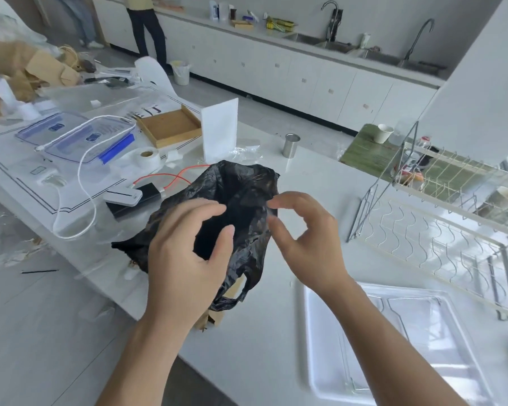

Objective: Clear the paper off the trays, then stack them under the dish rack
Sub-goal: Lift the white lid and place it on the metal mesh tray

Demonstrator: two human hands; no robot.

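The long white counter (305,177) carries everything, and the wire dish rack (440,200) stands at its right end, its lower shelf open toward the person. Nearest the front edge, low right, lies the clear plastic compartment tray (393,341), flat, its long axis running away from the person toward the rack; I see no paper on it, though glare hides much of it.

At the front-left edge a crumpled black plastic bag (241,206) sits open, with a scrap of brown paper (208,319) poking out beneath it. The left hand (185,259) is over the bag's near side, fingers curled and parted, and whether it pinches the film cannot be told. The right hand (305,232) hovers at the bag's right rim, thumb and fingers apart, gripping nothing.

The tray lies below and to the right of the right hand, so that hand is the nearer. Between tray and rack the counter looks bare; the steel cup (291,145) stands well behind.
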